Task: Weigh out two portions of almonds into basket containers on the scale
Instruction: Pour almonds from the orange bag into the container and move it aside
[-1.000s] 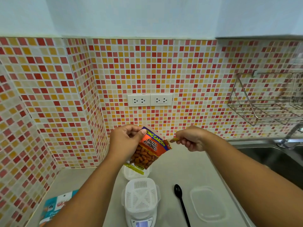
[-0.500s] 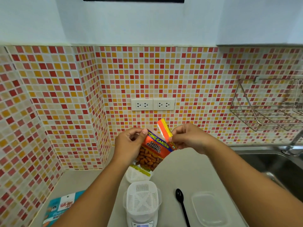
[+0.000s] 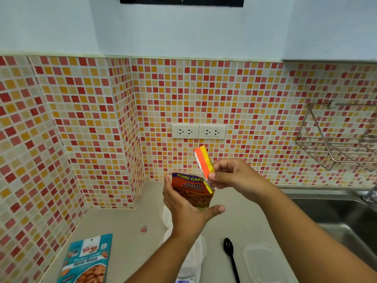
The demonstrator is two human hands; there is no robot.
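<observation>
Left hand [image 3: 184, 207] cups the orange foil packet of salted almonds [image 3: 192, 190] above the counter [image 3: 126, 227], fingers curled round it. Right hand [image 3: 234, 176] pinches the packet's torn orange-yellow top strip [image 3: 203, 161], upright. White plastic basket container [image 3: 193, 256] sits on the scale below; black plastic spoon [image 3: 230, 256] beside.

an orange salted almonds packet [image 3: 191, 190] is held upright above the counter, its torn top strip [image 3: 204, 161] bent up at the right corner. below it, a white basket container [image 3: 193, 256] sits on the scale [image 3: 186, 279], mostly hidden.
</observation>
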